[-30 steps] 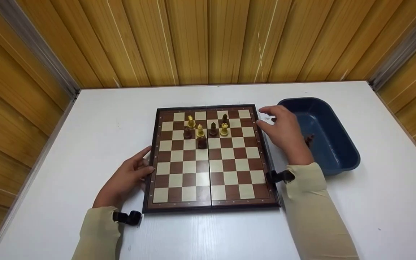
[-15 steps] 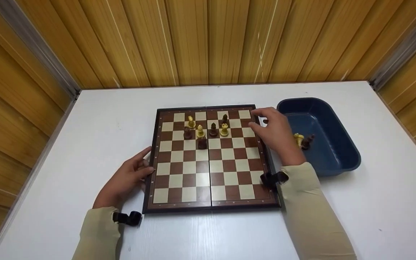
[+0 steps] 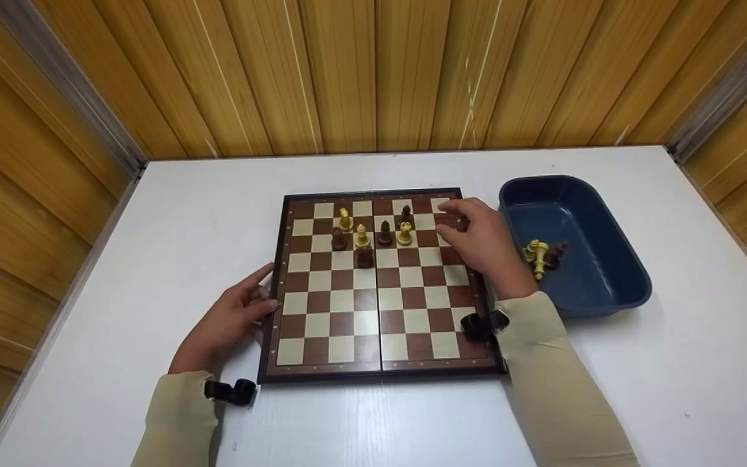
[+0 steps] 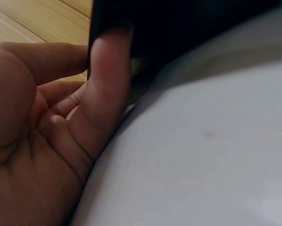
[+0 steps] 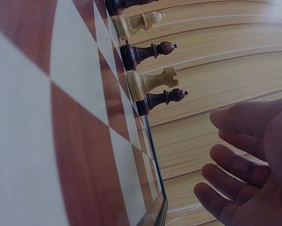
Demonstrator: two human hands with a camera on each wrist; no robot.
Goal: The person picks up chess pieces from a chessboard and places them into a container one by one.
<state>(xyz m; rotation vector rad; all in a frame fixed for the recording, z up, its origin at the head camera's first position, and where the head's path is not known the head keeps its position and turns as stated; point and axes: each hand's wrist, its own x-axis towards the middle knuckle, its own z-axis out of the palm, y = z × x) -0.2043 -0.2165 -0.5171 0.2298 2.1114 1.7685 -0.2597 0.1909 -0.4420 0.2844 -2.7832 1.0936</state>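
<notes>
My right hand (image 3: 480,237) is over the right rim of the chessboard (image 3: 321,280), thumb and fingers apart and nothing between them. Left of it stand a yellow rook (image 3: 404,233), with two dark bishops close by: one behind (image 3: 406,214) and one beside it (image 5: 148,52). Further left are another yellow piece (image 3: 362,235), a yellow piece behind it (image 3: 345,219), a dark piece (image 3: 339,239) and a dark piece in front (image 3: 365,257). My left hand (image 3: 227,318) touches the board's left edge, its thumb (image 4: 110,66) against the dark side.
A dark blue plastic tub (image 3: 620,243) stands right of the board. Yellow chess pieces (image 3: 539,259) and a dark piece (image 3: 556,256) lie in it. The white table (image 3: 198,214) backs onto a wood-patterned wall (image 3: 373,78).
My right hand has moved left from beside the tub to over the board's right rim, bringing the yellow pieces in the tub into sight. My left hand stays at the board's edge.
</notes>
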